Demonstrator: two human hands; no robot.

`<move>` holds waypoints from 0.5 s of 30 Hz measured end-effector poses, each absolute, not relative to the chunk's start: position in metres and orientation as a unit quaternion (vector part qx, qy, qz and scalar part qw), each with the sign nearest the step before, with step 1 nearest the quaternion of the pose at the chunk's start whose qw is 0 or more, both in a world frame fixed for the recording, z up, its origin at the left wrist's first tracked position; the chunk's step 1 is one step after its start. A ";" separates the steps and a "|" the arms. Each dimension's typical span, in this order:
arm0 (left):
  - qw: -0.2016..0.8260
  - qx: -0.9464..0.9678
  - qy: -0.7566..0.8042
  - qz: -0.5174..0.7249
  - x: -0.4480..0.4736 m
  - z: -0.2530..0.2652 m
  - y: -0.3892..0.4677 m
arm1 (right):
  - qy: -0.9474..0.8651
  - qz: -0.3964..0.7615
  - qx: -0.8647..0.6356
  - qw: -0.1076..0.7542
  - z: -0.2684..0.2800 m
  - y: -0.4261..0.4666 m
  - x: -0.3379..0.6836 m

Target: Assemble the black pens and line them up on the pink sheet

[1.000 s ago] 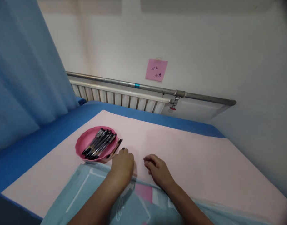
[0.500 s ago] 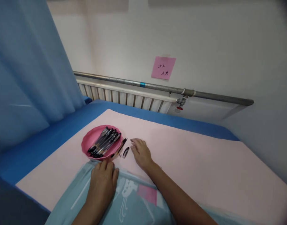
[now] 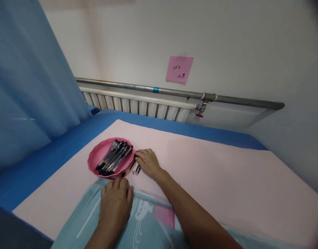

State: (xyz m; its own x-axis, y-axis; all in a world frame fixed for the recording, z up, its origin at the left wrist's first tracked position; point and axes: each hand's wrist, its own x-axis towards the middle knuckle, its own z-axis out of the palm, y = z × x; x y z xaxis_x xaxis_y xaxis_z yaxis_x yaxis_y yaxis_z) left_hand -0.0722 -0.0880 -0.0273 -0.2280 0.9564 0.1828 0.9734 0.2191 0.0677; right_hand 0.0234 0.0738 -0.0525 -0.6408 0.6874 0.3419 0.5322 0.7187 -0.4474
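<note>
A pink scalloped bowl (image 3: 93, 163) holds several clear, black-capped pens (image 3: 114, 158) lying side by side. Just right of its rim lies a thin pen refill (image 3: 128, 168), dark at its near end. My right hand (image 3: 148, 162) has thumb and fingertips closed around the refill's far end. Under that hand, a clear and black pen cap (image 3: 137, 170) is partly covered. A tiny silver pen tip (image 3: 133, 172) lies between cap and refill. My left hand (image 3: 115, 199) rests palm down by the bowl's near rim, thumb apart, over light-blue printed cloth (image 3: 145, 224).
The pink sheet (image 3: 226, 180) covers a blue surface (image 3: 213, 135). Behind stand a white radiator (image 3: 138, 106), a metal pipe (image 3: 174, 92) and a red-handled valve (image 3: 199, 115). A pink note (image 3: 179, 70) is on the wall; a blue curtain (image 3: 31, 76) hangs at left.
My right hand has moved left from beside the pen cap to the refill's far end, and its fingers have closed there. My left hand stays near the bowl.
</note>
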 end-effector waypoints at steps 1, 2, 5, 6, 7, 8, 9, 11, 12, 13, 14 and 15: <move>0.052 -0.623 -0.776 -0.085 -0.073 -0.028 -0.088 | -0.892 0.155 -0.340 0.254 -0.053 0.074 0.024; 0.052 -0.627 -0.772 -0.088 -0.073 -0.029 -0.088 | -0.891 0.156 -0.339 0.258 -0.053 0.073 0.024; 0.055 -0.635 -0.764 -0.104 -0.074 -0.032 -0.088 | -0.890 0.165 -0.333 0.266 -0.053 0.074 0.025; 0.055 -0.637 -0.761 -0.110 -0.075 -0.034 -0.088 | -0.890 0.168 -0.329 0.269 -0.053 0.074 0.026; 0.052 -0.641 -0.757 -0.118 -0.075 -0.035 -0.088 | -0.890 0.170 -0.325 0.272 -0.052 0.074 0.026; 0.048 -0.645 -0.752 -0.126 -0.076 -0.036 -0.088 | -0.889 0.171 -0.321 0.277 -0.052 0.074 0.027; 0.043 -0.650 -0.747 -0.135 -0.076 -0.037 -0.088 | -0.889 0.171 -0.318 0.282 -0.052 0.074 0.027; 0.034 -0.658 -0.737 -0.153 -0.076 -0.038 -0.089 | -0.887 0.170 -0.316 0.292 -0.053 0.074 0.027; 0.032 -0.660 -0.733 -0.159 -0.076 -0.038 -0.089 | -0.886 0.170 -0.314 0.296 -0.053 0.074 0.027; 0.031 -0.662 -0.731 -0.164 -0.076 -0.038 -0.090 | -0.886 0.171 -0.313 0.298 -0.054 0.074 0.027; 0.031 -0.663 -0.729 -0.167 -0.076 -0.038 -0.090 | -0.885 0.173 -0.311 0.299 -0.054 0.074 0.027; 0.032 -0.664 -0.728 -0.169 -0.076 -0.038 -0.090 | -0.885 0.176 -0.310 0.299 -0.054 0.073 0.027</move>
